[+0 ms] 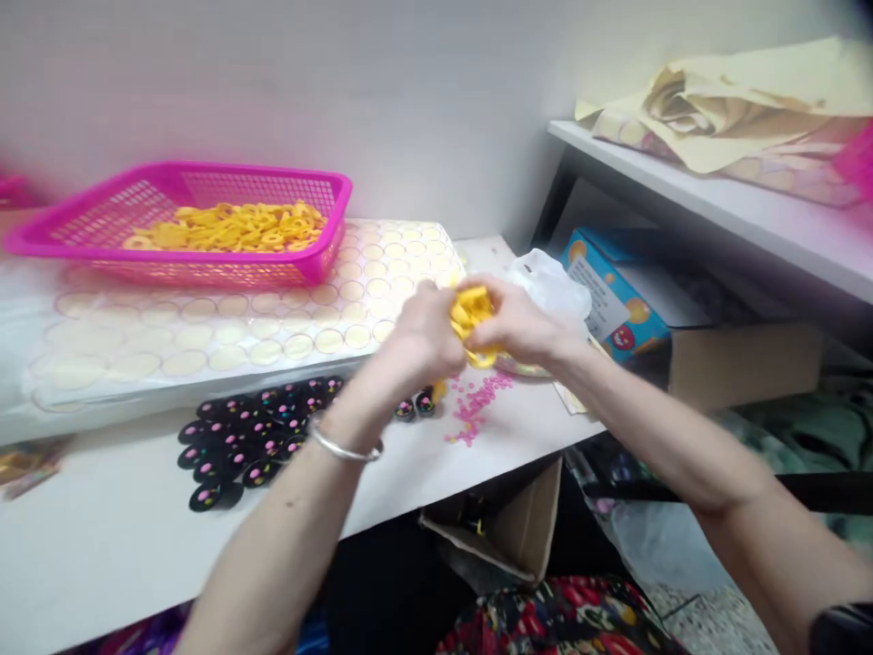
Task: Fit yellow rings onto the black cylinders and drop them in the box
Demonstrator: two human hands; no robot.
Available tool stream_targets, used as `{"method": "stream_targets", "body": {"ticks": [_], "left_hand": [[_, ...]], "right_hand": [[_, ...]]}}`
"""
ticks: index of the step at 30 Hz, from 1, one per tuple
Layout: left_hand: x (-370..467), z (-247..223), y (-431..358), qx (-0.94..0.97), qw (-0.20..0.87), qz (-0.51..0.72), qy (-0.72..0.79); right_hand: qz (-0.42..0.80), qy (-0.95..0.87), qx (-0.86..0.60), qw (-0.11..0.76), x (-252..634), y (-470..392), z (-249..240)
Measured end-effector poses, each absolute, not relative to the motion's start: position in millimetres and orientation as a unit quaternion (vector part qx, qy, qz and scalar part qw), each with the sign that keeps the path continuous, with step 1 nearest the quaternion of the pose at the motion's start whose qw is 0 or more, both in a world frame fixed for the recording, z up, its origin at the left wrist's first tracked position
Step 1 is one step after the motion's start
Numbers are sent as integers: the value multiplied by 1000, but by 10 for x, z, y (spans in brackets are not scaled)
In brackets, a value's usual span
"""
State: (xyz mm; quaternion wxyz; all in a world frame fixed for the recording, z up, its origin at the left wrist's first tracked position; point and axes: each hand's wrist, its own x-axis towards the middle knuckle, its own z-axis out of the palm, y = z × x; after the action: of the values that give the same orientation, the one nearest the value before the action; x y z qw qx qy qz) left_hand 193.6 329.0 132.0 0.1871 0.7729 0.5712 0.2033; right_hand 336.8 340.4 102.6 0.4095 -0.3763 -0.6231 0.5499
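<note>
Between my left hand (428, 329) and my right hand (516, 320) is a clump of small yellow ring-like pieces (472, 307). Both hands are curled around it, above the white table. Below them lie scattered pink beads (477, 405). Several round black pieces with pink centres (252, 437) stand in rows beside my left forearm, and two more show near my left wrist. A pink mesh basket (327, 268) farther back holds a heap of similar yellow pieces (238, 227). My fingertips are partly hidden by the clump and by blur.
Under the basket lies a plastic-covered stack of sheets printed with circles (355, 314). A white plastic bag (549, 287) and a blue box (607, 300) stand to the right, below a white shelf (716, 200). An open cardboard box (525, 528) sits under the table edge.
</note>
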Motion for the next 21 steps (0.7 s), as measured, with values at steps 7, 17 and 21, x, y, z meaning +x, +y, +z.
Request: {"method": "stream_targets", "body": {"ticks": [7,17,21], "left_hand": [[2497,180,2912,760,211,291,541],[2455,-148,2857,767,177,223,575],[2443,-134,2872,774,173,186,580]], "right_hand": [[312,-714,-464,420,3853,3014,90],[-29,-819,-528,220,3892,2872,-345],[-37,-823,-519,230,4006,2840,-297]]}}
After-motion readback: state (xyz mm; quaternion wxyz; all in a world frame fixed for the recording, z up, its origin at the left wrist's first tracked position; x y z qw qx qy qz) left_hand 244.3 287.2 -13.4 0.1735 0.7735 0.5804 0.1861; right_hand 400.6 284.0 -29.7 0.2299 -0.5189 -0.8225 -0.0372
